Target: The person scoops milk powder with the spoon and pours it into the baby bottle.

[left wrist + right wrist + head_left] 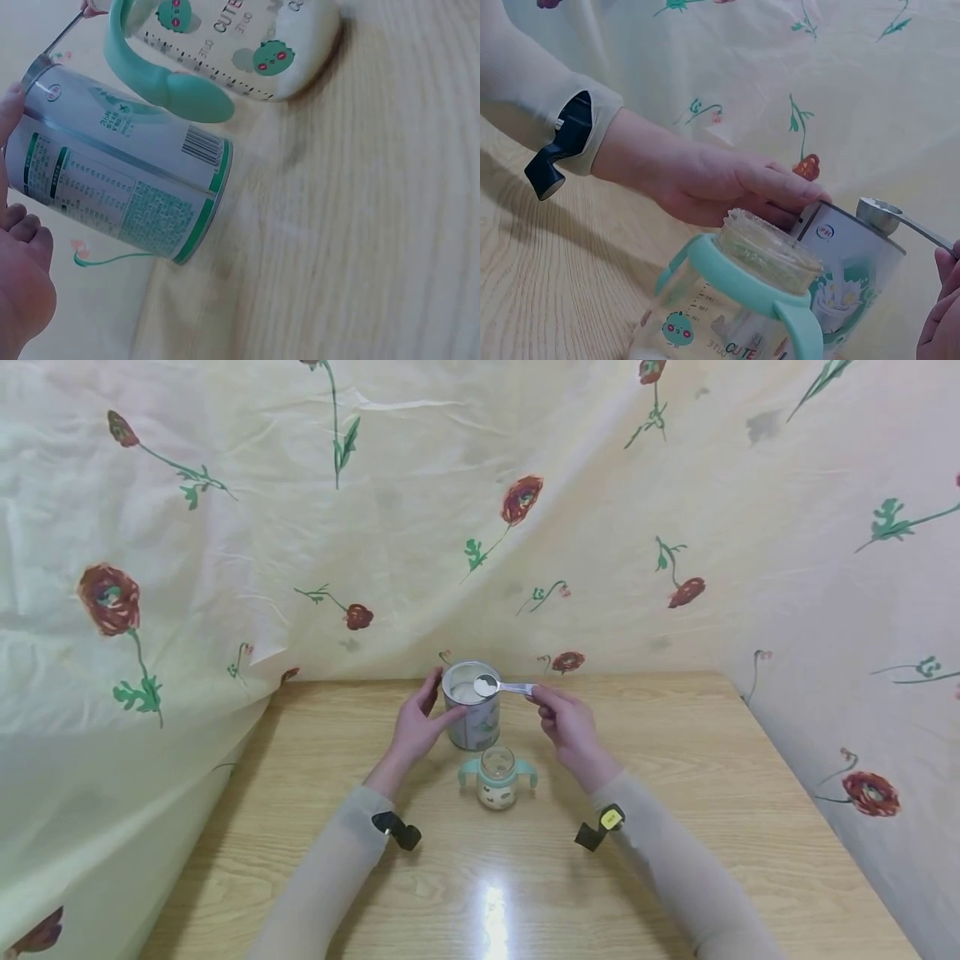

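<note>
A milk powder can (478, 727) stands lidless at the back of the table, with white powder inside. My left hand (416, 727) grips it near the rim, thumb on the near side and fingers round the left. Between thumb and fingers, my right hand (570, 727) holds the handle of a metal measuring spoon (516, 688). Its bowl, with white powder in it, is over the can's right rim. In front of the can a baby bottle (497, 797) with mint-green handles stands uncapped; whitish contents show low in it in the left wrist view.
The wooden table (480, 860) runs back to a flowered cloth (420, 527), which hangs behind and along both sides. The bottle stands between the two forearms, close to the can. Each wrist wears a black strap with a small camera.
</note>
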Demonstrator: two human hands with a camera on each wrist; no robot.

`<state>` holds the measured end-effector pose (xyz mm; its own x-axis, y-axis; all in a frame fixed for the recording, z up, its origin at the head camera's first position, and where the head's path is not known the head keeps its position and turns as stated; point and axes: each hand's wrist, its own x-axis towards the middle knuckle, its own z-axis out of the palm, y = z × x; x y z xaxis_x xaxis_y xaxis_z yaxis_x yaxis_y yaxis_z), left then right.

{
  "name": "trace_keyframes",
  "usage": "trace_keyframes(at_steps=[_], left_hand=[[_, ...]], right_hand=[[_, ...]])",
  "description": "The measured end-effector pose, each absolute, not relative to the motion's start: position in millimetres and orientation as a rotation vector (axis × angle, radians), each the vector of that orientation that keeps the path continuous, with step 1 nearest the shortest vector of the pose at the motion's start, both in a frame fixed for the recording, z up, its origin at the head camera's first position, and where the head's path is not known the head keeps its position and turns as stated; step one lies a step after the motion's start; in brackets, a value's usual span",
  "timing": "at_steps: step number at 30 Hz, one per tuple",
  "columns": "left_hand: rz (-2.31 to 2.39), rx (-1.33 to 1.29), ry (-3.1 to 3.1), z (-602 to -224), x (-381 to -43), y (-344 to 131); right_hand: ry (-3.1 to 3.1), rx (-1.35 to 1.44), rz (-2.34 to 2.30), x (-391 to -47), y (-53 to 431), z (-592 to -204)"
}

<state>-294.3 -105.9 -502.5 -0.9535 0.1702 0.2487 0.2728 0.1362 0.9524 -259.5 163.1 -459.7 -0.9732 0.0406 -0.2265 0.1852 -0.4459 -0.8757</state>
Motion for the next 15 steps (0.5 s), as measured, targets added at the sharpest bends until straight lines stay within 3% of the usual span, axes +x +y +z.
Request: trace_keyframes(at_steps=[15], left_hand=[[-2.022,-0.463,-2.215,-512.2,-266.8,-118.8]], right_hand=[[1.602,0.248,-2.543,-235.8,175.9,-454.8]])
